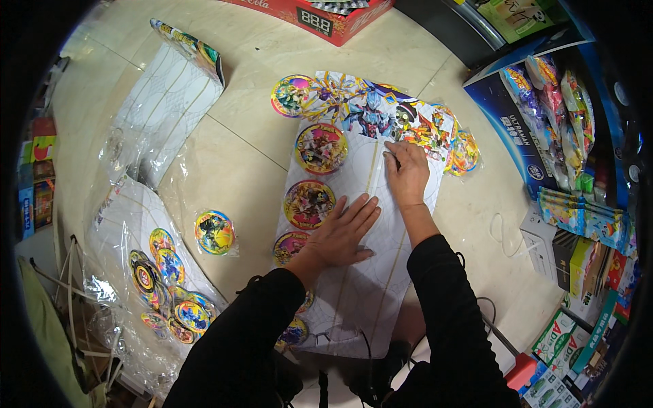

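Observation:
A long white poster board sheet (354, 292) with a colourful cartoon header lies lengthwise before me. Round cartoon discs line its left side, among them one upper disc (321, 149) and another below it (309, 205). My left hand (345, 233) lies flat on the sheet with its fingers spread, close to these discs. Just under the printed header, my right hand (409, 173) rests with bent fingers, thumb and forefinger drawn together at the sheet's surface. Whatever is between those fingertips is too small to make out. More discs stick out at the header's two corners.
A loose round disc (215, 232) lies on the tiled floor to the left. Beyond it are a plastic-wrapped sheet with several discs (192, 316) and a folded white sheet (163, 88). A red box (340, 27) stands at the back; a blue display box (510, 129) with bagged goods stands right.

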`<move>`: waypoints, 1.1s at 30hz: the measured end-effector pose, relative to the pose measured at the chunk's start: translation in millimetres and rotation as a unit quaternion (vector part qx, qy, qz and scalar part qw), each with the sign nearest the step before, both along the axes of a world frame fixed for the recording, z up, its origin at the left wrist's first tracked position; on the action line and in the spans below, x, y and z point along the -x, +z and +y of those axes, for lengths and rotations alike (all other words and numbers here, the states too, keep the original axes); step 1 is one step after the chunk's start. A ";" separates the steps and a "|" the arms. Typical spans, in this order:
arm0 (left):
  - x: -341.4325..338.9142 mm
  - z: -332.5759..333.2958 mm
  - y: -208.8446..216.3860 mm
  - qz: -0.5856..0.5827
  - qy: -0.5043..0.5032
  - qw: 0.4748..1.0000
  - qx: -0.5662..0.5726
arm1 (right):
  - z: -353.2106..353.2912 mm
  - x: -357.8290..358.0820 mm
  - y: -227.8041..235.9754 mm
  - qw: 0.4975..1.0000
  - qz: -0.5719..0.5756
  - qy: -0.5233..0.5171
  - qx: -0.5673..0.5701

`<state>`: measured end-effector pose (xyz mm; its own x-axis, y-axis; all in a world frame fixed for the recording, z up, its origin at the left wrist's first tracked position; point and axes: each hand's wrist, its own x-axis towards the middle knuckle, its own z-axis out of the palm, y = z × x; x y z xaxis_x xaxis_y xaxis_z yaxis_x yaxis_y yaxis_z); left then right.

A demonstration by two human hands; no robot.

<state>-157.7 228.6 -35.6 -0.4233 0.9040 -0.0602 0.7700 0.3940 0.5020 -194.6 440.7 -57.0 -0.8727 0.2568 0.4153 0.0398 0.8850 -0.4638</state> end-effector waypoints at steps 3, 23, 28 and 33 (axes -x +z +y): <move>-0.2 -0.1 0.1 0.003 0.001 1.000 -0.005 | -0.2 -0.3 -0.7 1.000 0.009 -0.001 0.001; -1.1 -1.7 -1.1 0.014 0.003 1.000 -0.003 | 14.0 10.9 22.5 0.983 -0.155 0.092 0.039; -0.2 -0.1 0.4 0.004 0.002 1.000 -0.008 | 16.8 10.0 15.9 0.984 -0.142 0.100 0.051; 0.9 0.8 0.8 -0.002 0.001 1.000 -0.013 | 24.4 16.8 7.5 0.989 -0.120 0.090 0.015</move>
<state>-158.5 229.4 -34.8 -0.4245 0.9046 -0.0393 0.7672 0.3824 0.5150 -211.4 465.1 -49.4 -0.9777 0.0972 0.1862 -0.0058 0.8738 -0.4862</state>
